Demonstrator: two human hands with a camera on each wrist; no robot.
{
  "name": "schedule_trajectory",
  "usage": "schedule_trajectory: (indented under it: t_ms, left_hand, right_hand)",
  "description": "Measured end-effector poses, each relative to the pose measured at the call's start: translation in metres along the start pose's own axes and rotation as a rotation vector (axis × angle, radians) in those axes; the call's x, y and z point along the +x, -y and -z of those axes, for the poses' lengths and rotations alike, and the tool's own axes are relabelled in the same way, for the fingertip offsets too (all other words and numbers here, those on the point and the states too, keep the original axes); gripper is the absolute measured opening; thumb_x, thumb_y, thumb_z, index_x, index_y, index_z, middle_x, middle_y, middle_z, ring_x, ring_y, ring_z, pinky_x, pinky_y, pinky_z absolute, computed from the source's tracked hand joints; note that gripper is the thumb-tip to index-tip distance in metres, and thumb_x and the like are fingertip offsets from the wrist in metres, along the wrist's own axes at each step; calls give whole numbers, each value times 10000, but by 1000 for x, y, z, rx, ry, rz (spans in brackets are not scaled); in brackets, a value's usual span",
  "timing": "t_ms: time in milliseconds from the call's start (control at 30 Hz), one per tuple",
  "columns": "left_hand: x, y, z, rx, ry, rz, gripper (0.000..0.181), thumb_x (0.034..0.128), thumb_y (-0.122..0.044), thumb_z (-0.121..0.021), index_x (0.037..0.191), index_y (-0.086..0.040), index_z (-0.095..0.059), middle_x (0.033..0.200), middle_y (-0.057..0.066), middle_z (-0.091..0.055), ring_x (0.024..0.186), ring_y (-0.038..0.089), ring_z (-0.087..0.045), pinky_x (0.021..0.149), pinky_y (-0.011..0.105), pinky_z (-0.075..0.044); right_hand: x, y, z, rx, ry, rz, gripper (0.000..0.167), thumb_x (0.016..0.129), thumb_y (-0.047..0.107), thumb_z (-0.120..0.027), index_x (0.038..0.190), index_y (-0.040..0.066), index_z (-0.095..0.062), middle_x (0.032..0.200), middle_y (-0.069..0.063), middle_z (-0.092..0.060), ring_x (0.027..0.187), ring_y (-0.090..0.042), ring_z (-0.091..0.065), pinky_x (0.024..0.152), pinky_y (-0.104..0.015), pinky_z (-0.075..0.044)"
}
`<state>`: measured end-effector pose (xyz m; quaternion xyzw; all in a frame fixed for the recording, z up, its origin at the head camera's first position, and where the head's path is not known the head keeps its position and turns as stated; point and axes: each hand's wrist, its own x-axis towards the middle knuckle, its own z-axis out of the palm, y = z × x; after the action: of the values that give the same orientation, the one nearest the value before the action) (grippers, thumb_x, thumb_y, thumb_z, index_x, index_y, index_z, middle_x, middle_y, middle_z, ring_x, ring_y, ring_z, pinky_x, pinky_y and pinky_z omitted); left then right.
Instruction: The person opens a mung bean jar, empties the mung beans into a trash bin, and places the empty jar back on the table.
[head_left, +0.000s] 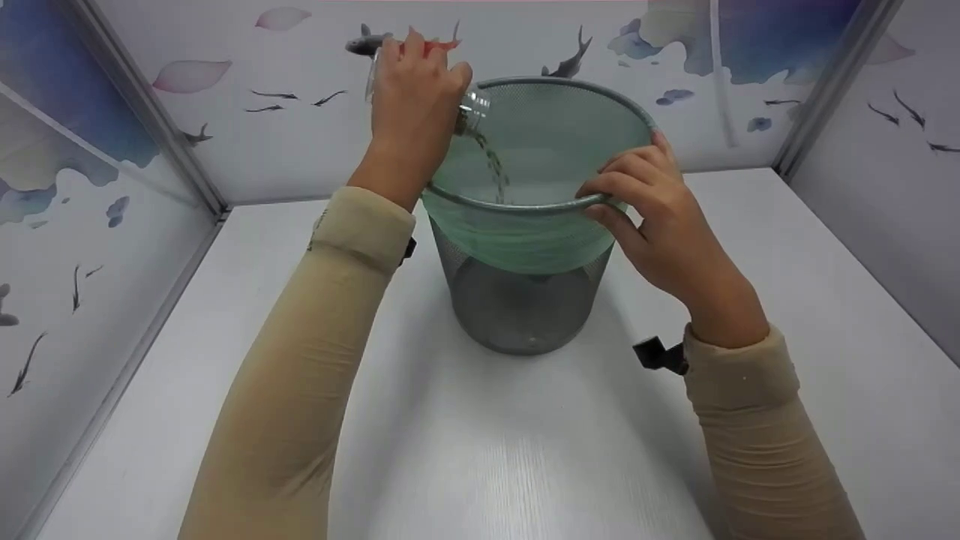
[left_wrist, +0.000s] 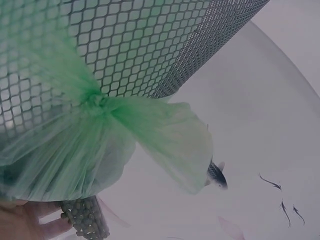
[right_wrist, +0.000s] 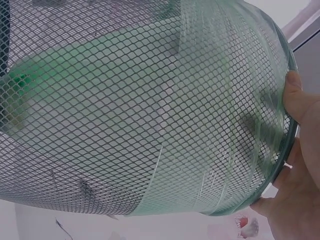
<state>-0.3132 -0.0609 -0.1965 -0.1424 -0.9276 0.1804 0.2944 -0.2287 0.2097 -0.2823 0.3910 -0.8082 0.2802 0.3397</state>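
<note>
"Beige sleeves [head_left: 300, 352] are nearest to us; what do you see beyond them, please?"

"The left hand [head_left: 420, 94] is at ten o'clock of the mesh bin [head_left: 525, 311], with its fingers curled around a clear jar [head_left: 475, 111]. The right hand [head_left: 652, 199], at four o'clock, pinches the rim [head_left: 525, 209] between thumb and fingers."

"And which step is this?"

"Pouring, I would say. Small pellets [head_left: 495, 169] fall from the tilted jar into the green bag [head_left: 517, 244], which lines the bin and folds over the rim."

"The next move?"

"Probably it calls for more tilt of the jar, with the right hand steadying the rim."
</note>
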Motion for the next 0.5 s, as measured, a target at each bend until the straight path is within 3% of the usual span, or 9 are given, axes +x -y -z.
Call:
schedule_trajectory:
  t_ms: [500]
  left_hand:
    - [1,-2,1,49,16,-23,332,1042,-59,-654,1372,-87,-648,1408,212,-643,1367,426,-534,1169,571,-410]
  right_hand:
    - [-1,-2,0,0,-8,1,77,1018,95,-714,1075,72,-761,1079,-123,-699,1108,-330,-577,1284,-623,-93]
